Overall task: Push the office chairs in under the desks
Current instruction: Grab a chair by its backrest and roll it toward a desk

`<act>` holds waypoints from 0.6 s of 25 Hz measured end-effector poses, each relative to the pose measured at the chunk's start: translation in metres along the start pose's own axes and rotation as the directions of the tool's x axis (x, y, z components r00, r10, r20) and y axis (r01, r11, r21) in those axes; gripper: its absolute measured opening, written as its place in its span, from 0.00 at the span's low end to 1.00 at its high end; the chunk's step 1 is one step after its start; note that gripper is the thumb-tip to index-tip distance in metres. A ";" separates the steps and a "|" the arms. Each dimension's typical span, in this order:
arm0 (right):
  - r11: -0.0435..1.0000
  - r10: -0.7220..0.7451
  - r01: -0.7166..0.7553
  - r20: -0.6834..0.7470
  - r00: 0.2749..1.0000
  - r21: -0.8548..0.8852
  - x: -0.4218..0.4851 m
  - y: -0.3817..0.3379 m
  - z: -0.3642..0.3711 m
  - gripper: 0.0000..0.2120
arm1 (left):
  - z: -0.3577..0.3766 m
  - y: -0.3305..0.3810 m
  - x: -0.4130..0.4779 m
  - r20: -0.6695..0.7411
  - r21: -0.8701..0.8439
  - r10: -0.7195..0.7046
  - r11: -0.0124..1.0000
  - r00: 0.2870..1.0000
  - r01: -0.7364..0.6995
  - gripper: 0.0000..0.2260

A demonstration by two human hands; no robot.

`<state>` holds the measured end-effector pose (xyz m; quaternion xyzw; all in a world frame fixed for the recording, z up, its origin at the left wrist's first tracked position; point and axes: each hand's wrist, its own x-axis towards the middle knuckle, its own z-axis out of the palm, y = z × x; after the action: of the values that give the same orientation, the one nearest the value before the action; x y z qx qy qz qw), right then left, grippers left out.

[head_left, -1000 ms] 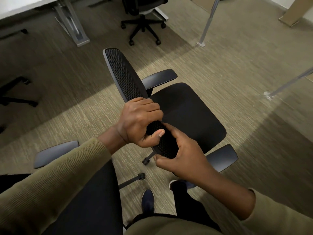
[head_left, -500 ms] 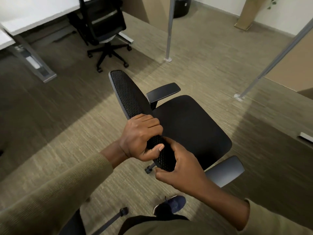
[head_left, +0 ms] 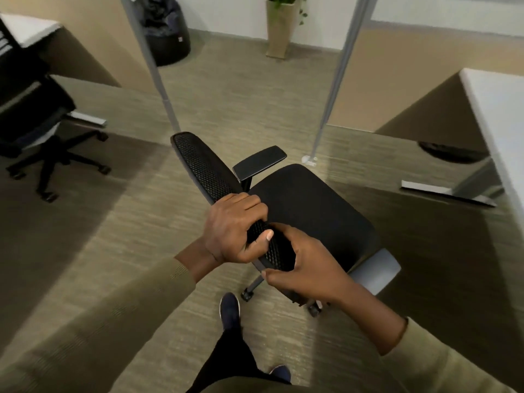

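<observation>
The black office chair point(head_left: 309, 211) is standing on the carpet point(head_left: 255, 95) in the open floor, not under any desk, with its seat pointing toward the right side of the view. Its mesh backrest point(head_left: 204, 165) is running from upper left down to the two hands. The left hand point(head_left: 232, 231) is gripping the top edge of the backrest, fingers curled over the far side and thumb pressing the near face. Just beside it, the right hand point(head_left: 309, 265) is wrapping around the lower right end of that same edge, fingers tucked behind the mesh. The two hands are almost touching. The far armrest point(head_left: 259, 163) is showing beside the backrest, and the near armrest point(head_left: 377, 270) is peeking out past the right wrist. A caster point(head_left: 246, 295) is resting on the carpet below the hands, near the person's dark shoe point(head_left: 229, 307).

A white desk point(head_left: 499, 109) is standing at the right edge, well apart from the chair. A second office chair point(head_left: 31, 109) is sitting at the left, close to another desk point(head_left: 25, 29). Two grey poles point(head_left: 158, 75) are rising from the floor beyond the held chair. Farther back, a dark beanbag point(head_left: 166, 32) and a tall planter point(head_left: 279, 26) are standing by the wall.
</observation>
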<state>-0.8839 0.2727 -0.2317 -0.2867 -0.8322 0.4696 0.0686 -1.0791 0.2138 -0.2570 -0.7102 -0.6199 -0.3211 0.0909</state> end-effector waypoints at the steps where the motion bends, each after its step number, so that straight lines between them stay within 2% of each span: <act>1: 1.000 0.010 -0.010 -0.013 1.000 -0.005 0.009 0.007 -0.016 0.36 | 0.013 -0.004 0.019 -0.006 -0.016 0.017 1.000 1.000 -0.017 0.20; 4: 0.997 0.042 -0.046 -0.068 0.997 -0.058 0.035 0.028 -0.064 0.34 | 0.053 -0.018 0.077 -0.006 -0.062 0.058 0.996 0.998 -0.058 0.18; 7: 0.944 0.142 -0.199 -0.219 0.965 -0.265 0.064 0.043 -0.092 0.32 | 0.091 -0.029 0.133 0.017 -0.102 0.109 0.989 0.994 -0.107 0.18; 10: 0.852 0.241 -0.412 -0.455 0.857 -0.323 0.102 0.051 -0.107 0.32 | 0.130 -0.039 0.187 0.064 -0.162 0.179 0.972 0.982 -0.167 0.16; 12: 0.801 0.269 -0.503 -0.556 0.786 -0.324 0.123 0.061 -0.126 0.33 | 0.153 -0.046 0.218 0.090 -0.204 0.250 0.952 0.964 -0.228 0.14; 15: 0.692 0.274 -0.631 -0.681 0.679 -0.351 0.140 0.082 -0.165 0.20 | 0.186 -0.051 0.271 0.171 -0.242 0.349 0.921 0.922 -0.304 0.15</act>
<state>-0.9027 0.5032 -0.2303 -0.6288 -0.7645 0.0942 0.1060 -1.0565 0.5450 -0.2611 -0.8394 -0.4607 -0.2883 0.0014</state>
